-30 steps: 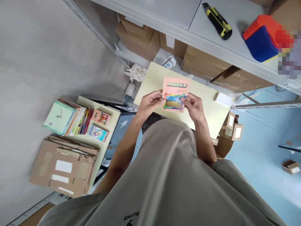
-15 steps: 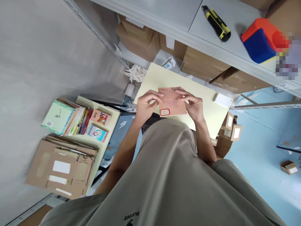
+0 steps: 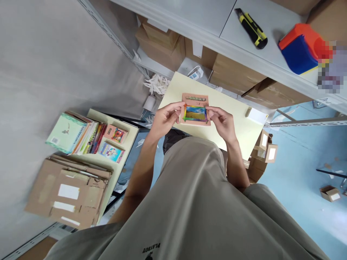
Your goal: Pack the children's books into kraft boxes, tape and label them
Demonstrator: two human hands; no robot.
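A small pink book [image 3: 195,97] with a landscape picture in a rainbow-coloured frame lies between my two hands, over the pale yellow table [image 3: 230,108]. Its picture side faces up, and the lettering appears upside down to me. My left hand [image 3: 167,117] pinches the book's left edge, the index finger reaching onto the cover. At the opposite edge, my right hand [image 3: 221,121] grips it with thumb and fingertips. Whether the book rests on the tabletop or is held just above it, I cannot tell.
On a side table at left stand a row of books [image 3: 89,135], two small books [image 3: 111,151] and flattened cardboard [image 3: 67,191]. The shelf above holds a yellow-black utility knife [image 3: 252,29] and a red-blue tape dispenser [image 3: 298,50]. A white box [image 3: 257,115] sits at the table's right.
The pink book has been turned over: its plain printed side with a red stamp was up, now the picture cover is. Both hands have shifted their grip along its edges.
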